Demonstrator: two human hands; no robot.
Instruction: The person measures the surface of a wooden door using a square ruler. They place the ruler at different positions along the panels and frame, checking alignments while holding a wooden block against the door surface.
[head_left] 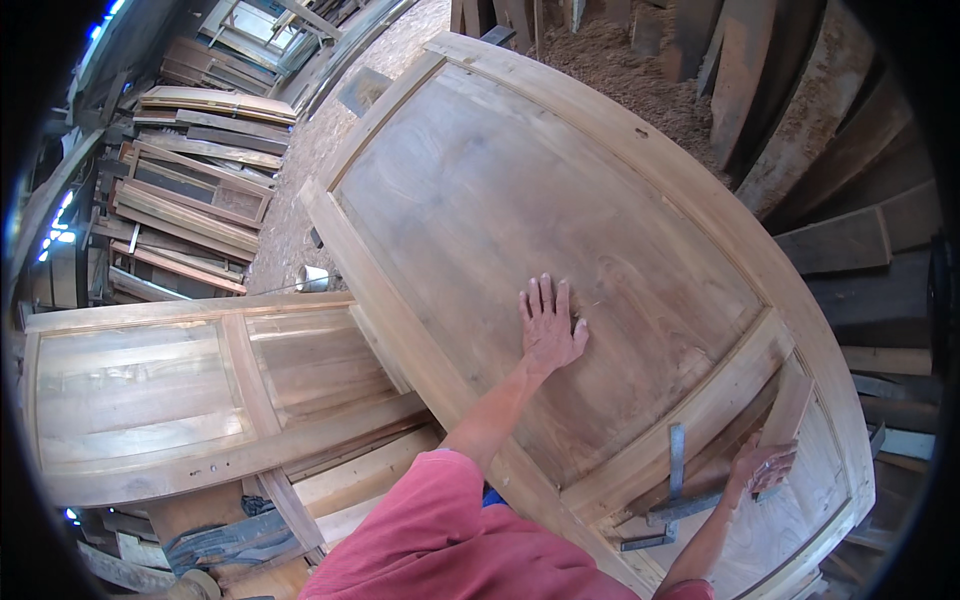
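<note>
A large wooden panelled door (480, 220) lies slanting in front of me, with a wide dusty panel set in a pale frame. My left hand (550, 330) rests palm down on that panel, its fingers spread and holding nothing. Lower right, my right hand (765, 465) is closed round the near end of a short wooden piece (788, 405), over the door's smaller panel. Just left of this hand, a grey metal tool with a long bar and angled arms (676, 460) lies across the door's cross rail. Its exact kind I cannot make out.
A second panelled door (150, 465) lies at the left, close against the large one. Beyond it are stacked boards and frames (190, 210) and a small white cup-like container (313, 278). Planks (835, 240) stand along the right. Dark cloth (230, 540) lies lower left.
</note>
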